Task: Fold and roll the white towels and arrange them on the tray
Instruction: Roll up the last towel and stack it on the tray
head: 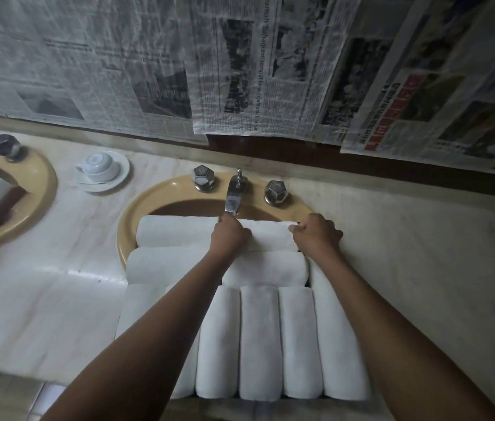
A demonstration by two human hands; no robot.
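Right now both hands rest on the farthest rolled towel, which lies crosswise over the sink just under the spout of the tap. The left hand is curled down onto the middle of that roll, fingers tucked over its far edge, and the right hand is closed over its right end, fingertips pinching the cloth. A second crosswise roll lies just in front of it, touching it, with another roll to its left partly hidden by the left forearm. Nearer the person, four rolls lie side by side pointing away, the middle one pressed against its neighbours, and more white cloth shows under the left arm. Whatever holds the towels is almost wholly covered; only a dark sliver shows between rolls, so the tray cannot be made out. On the pale counter to the left, an upturned cup sits on a saucer, and a second sink lies at the far left edge. Sheets of newspaper cover the wall behind.
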